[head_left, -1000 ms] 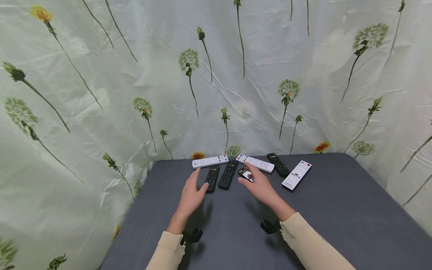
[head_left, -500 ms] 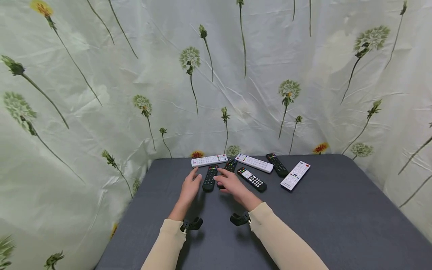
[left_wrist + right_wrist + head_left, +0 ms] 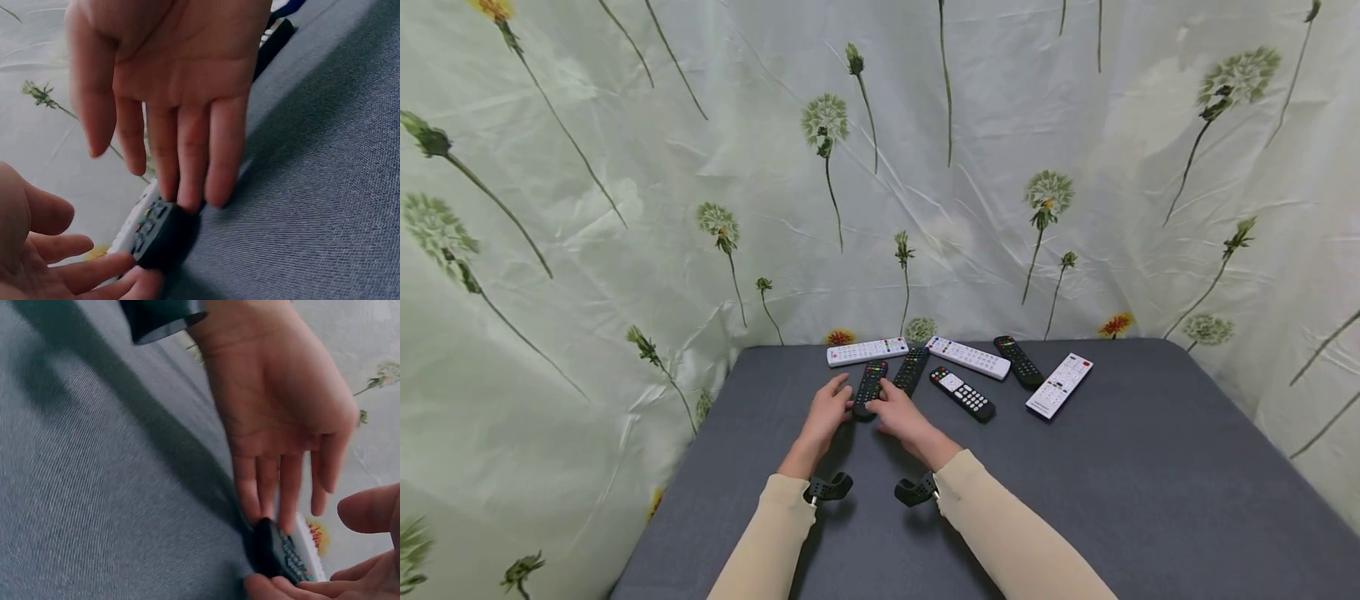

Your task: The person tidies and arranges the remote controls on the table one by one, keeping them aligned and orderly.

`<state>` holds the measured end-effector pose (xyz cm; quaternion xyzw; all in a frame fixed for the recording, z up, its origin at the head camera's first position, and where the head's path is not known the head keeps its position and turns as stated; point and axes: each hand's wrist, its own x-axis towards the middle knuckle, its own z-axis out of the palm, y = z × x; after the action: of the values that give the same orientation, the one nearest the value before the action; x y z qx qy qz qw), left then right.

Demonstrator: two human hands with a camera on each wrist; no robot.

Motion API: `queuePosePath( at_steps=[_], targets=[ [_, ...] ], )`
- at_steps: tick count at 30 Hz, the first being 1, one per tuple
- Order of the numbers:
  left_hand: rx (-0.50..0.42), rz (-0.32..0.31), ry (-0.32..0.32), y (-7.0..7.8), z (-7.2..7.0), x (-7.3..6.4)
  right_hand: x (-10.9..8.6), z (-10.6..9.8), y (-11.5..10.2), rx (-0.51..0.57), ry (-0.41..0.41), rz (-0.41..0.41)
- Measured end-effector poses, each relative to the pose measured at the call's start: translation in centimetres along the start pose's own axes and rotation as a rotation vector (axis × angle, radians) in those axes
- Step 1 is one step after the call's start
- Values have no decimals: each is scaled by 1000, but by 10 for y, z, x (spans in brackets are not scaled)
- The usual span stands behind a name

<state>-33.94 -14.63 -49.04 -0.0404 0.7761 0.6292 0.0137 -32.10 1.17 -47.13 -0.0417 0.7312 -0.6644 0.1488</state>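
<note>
A black remote control (image 3: 871, 382) with small colored buttons lies on the table between my two hands. My left hand (image 3: 826, 415) is at its left side, fingers fairly straight. From the right, my right hand (image 3: 906, 418) reaches over its near end, fingers extended. In the left wrist view, the right hand's (image 3: 181, 69) fingertips meet one side of the remote (image 3: 172, 237), and the left hand (image 3: 37, 256) is at the other side. The right wrist view has the left hand's (image 3: 275, 394) fingertips at the remote's end; the right hand (image 3: 369, 575) is partly cut off.
Right beside it lies a second black remote (image 3: 912, 367). White remotes (image 3: 867, 352) (image 3: 967, 357) (image 3: 1060, 385) lie behind and to the right, with a black one with light buttons (image 3: 962, 394) and another black remote (image 3: 1018, 362). A floral curtain (image 3: 880, 192) hangs behind the grey table (image 3: 1075, 500).
My right hand has moved left from above the light-buttoned black remote to the right side of the leftmost black remote. The left hand has stayed close by, its fingers now at that remote's left side.
</note>
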Motion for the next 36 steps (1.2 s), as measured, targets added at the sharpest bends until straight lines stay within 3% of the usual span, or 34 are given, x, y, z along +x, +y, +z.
queuePosePath(
  at_steps=[8, 15, 20, 26, 36],
  targets=[
    [30, 34, 33, -1, 7, 4, 8, -3, 5, 20, 140, -32],
    [80, -8, 35, -5, 6, 3, 11, -5, 14, 35, 204, -66],
    [-67, -77, 11, -5, 2, 3, 11, -6, 17, 37, 237, -90],
    [-184, -117, -15, -2, -2, 1, 7, -5, 14, 103, 224, -63],
    [-155, -118, -42, -5, -15, -6, 0, -4, 14, 125, 145, -86]
  ],
)
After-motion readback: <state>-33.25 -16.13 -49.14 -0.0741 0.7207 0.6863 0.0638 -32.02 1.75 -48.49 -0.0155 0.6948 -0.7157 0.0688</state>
